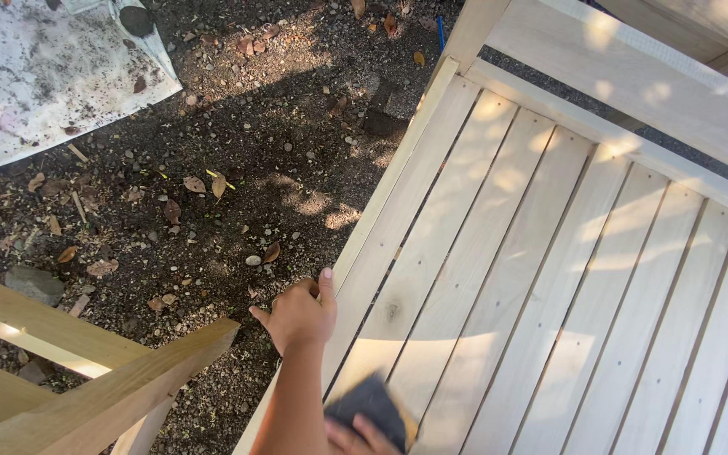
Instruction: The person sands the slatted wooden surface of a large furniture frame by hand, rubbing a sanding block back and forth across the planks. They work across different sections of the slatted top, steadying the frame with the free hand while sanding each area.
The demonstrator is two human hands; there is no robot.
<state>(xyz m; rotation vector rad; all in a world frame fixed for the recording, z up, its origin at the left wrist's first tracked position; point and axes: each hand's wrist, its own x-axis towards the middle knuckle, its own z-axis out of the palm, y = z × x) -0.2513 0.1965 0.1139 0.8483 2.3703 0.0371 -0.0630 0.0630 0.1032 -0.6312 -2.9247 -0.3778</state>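
Left hand (301, 316) gripping slatted bench (566, 278) edge, slats running diagonally

Outdoor woodworking yard: bare dirt ground (238, 168), unfinished slatted wooden bench (549, 278).

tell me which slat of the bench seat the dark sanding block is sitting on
The second slat in from the left edge rail, the one with a small dark knot. The sanding block under the right hand rests on its near end; the other slats are bare.

pale blond slatted bench (549, 253), dark sanding block (370, 407), brown leaf-strewn soil (212, 168).
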